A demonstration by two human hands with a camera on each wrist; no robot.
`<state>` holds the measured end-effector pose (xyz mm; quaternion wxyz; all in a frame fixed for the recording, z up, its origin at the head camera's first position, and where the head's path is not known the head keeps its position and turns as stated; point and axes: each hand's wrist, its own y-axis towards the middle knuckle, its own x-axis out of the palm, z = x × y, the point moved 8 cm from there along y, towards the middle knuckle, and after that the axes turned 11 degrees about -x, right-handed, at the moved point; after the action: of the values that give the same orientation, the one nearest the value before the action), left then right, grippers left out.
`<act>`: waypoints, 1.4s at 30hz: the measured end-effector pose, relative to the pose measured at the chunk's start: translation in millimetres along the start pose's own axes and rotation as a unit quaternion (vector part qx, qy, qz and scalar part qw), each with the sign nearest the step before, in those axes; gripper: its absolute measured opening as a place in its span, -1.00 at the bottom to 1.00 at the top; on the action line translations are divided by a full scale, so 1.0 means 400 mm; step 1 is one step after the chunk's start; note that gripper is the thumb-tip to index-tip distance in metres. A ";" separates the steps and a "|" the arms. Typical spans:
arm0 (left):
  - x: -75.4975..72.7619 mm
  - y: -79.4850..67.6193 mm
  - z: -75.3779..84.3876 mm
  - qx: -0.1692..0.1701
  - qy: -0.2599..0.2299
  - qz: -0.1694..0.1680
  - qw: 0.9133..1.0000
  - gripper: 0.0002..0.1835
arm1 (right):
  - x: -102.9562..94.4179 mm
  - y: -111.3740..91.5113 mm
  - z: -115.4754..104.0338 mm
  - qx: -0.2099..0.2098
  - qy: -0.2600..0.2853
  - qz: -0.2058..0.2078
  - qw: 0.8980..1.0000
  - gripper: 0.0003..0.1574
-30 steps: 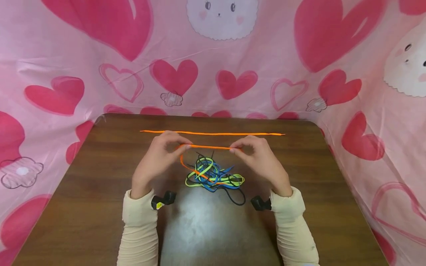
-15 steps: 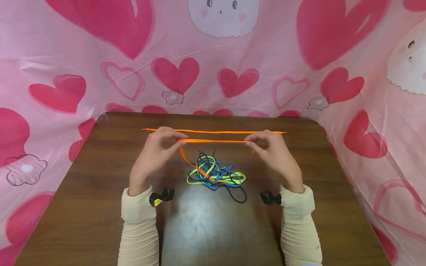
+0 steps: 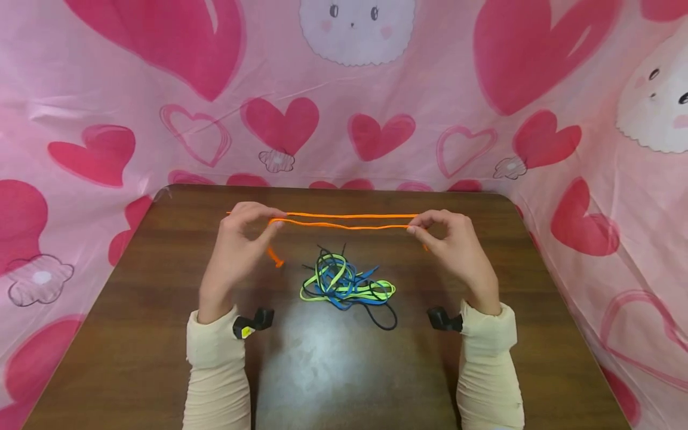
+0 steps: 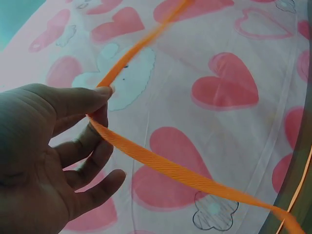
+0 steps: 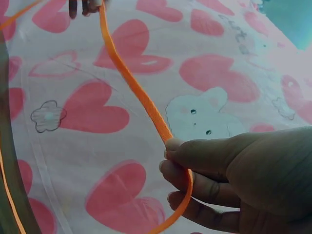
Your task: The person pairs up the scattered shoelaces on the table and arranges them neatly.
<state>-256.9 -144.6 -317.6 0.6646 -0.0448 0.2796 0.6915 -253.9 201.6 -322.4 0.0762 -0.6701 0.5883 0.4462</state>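
An orange shoelace [image 3: 349,227] stretches between both hands, raised over the back part of the table. At one side my left hand [image 3: 233,251] pinches it between thumb and forefinger, and a loose end dangles below that hand. My right hand [image 3: 457,251] pinches the other side, with a short tail under the fingers. In the left wrist view the flat lace [image 4: 165,165] bends at the thumb tip, the other fingers loosely curled. The right wrist view shows the lace [image 5: 141,95] running down to the thumb and curving behind the fingers.
Another orange shoelace [image 3: 349,215] lies straight along the table's back, partly hidden by the hands. Nearer the front is a tangled pile of yellow-green, blue and black laces [image 3: 338,280]. A pink heart-print cloth [image 3: 376,83] hangs around the brown table [image 3: 134,334].
My hands have moved apart, drawing a longer stretch of orange lace between them. Its end has come out of the pile and now hangs below my left hand.
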 end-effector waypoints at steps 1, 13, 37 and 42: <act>-0.004 -0.001 -0.003 -0.001 0.002 0.001 1.000 -0.81 | 0.000 -0.002 0.002 0.000 -0.001 -0.002 1.000 -0.92; -0.033 -0.003 -0.030 0.014 0.029 -0.002 0.999 -0.76 | -0.018 -0.017 0.034 -0.005 -0.033 -0.007 0.999 -0.85; -0.059 0.017 -0.093 -0.036 0.105 0.001 0.994 -0.68 | -0.056 -0.032 0.072 0.007 -0.067 0.002 0.998 -0.91; -0.080 0.018 -0.120 -0.047 0.097 0.025 0.994 -0.72 | -0.066 -0.040 0.091 0.025 -0.073 0.004 0.997 -0.91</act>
<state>-274.8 -194.2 -341.6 0.6141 -0.1354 0.3111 0.7126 -256.2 248.0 -332.5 0.1343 -0.6314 0.5947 0.4793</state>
